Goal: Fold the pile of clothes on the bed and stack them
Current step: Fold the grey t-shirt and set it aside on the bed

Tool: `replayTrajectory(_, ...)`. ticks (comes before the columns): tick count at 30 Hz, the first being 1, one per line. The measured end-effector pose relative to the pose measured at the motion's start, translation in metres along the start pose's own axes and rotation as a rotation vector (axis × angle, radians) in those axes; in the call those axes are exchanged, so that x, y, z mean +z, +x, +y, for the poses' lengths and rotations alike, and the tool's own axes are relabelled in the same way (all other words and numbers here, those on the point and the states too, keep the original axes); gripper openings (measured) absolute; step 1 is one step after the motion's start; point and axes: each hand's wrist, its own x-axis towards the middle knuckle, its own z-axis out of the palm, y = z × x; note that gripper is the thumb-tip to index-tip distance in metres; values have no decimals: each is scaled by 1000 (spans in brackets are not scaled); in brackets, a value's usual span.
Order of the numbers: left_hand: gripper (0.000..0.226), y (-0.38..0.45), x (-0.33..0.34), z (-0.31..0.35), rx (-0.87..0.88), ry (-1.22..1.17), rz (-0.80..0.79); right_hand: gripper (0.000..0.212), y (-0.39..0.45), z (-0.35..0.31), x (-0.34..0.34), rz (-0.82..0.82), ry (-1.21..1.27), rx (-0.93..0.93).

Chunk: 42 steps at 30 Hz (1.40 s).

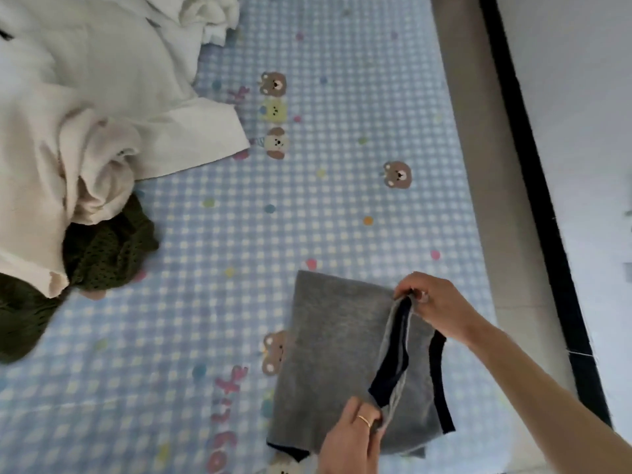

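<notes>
A grey garment with dark navy trim (335, 343) lies partly folded on the blue checked bed sheet (307, 217), at the lower right. My right hand (434, 302) pinches its far trimmed edge and lifts it a little off the bed. My left hand (352, 436), with a gold ring, pinches the near end of the same trimmed edge. The pile of unfolded clothes (85, 114) sits at the upper left, mostly cream and white pieces. A dark green knit (102, 254) pokes out from under the pile.
The sheet has bear and dot prints. The bed's beige side (478, 165) and a black strip (537, 186) run down the right, with pale floor (581, 97) beyond.
</notes>
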Motion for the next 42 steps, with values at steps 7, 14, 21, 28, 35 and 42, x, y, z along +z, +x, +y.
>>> replayTrajectory(7, 24, 15, 72, -1, 103, 75, -165, 41, -32, 71, -3, 72, 53, 104)
replayTrajectory(14, 52, 21, 5, -29, -93, 281, 483, 29, -23, 65, 26, 271, -104, 109)
replayTrajectory(21, 56, 8, -42, -51, -869, -253, 790, 61, 66, -15, 68, -118, -175, -118)
replayTrajectory(28, 58, 25, -48, -49, -776, -278, 340, 16, 98, -41, 61, -381, -140, -133)
replayTrajectory(35, 44, 32, -95, -12, -464, -113, 114, 14, -11, -4, -6, -56, 298, -31)
replayTrajectory(42, 22, 2, -123, 54, -164, 173, -50, 14, -124, -17, -54, 137, 407, -31)
